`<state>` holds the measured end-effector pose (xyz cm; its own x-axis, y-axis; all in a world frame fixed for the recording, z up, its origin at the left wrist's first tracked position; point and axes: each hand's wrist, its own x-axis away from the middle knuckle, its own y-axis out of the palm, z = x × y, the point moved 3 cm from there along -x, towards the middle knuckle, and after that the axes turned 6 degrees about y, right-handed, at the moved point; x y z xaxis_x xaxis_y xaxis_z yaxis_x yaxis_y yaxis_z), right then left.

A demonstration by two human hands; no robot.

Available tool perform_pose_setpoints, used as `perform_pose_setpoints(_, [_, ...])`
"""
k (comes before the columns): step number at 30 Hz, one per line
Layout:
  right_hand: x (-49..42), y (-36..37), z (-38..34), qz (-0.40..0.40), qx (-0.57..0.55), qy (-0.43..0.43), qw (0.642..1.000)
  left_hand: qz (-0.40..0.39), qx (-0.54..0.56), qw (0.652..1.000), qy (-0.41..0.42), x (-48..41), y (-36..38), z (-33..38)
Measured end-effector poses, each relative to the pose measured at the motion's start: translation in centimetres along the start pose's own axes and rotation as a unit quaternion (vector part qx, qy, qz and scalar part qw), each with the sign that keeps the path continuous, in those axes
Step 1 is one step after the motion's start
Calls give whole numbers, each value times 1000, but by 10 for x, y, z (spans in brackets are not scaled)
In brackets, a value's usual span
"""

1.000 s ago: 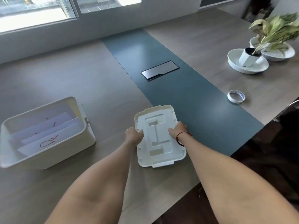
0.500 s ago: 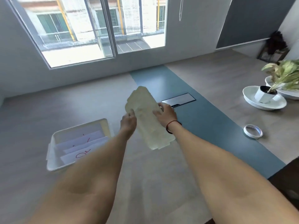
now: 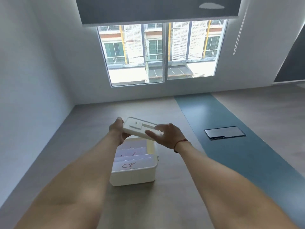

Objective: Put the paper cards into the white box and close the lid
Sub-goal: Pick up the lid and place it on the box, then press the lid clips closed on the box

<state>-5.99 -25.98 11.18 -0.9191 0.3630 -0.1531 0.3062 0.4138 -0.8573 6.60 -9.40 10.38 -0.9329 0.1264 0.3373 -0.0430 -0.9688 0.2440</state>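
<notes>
Both hands, left hand (image 3: 117, 132) and right hand (image 3: 165, 135), grip the lid (image 3: 140, 128) by its ends, now nearly level above the open white box (image 3: 133, 176), no longer beside it. Paper cards (image 3: 132, 160) lie inside, mid-table (image 3: 165, 204).

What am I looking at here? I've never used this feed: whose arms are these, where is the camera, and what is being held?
There is no machine: these are a person's bare arms, filmed by a wide-angle camera on their head. The left hand and right hand hold a white lid by its ends, in the air above the open white box. The box stands on the wooden table. Inside it lie paper cards with red marks. A dark panel sits in the table's blue strip.
</notes>
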Motion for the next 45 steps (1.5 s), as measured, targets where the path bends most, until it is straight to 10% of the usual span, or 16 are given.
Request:
perform_pose_setpoints(8, [-15, 51, 23, -90, -157, 314, 932, 136, -3, 991, 18, -8, -74, -21])
perform_pose_setpoints(22, [-32, 121, 21, -42, -143, 365, 919, 165, -349, 918, 89, -40, -126, -63])
perform_pose_setpoints(45, [-19, 155, 30, -35, -181, 383, 905, 170, -422, 889, 49, -57, -130, -100])
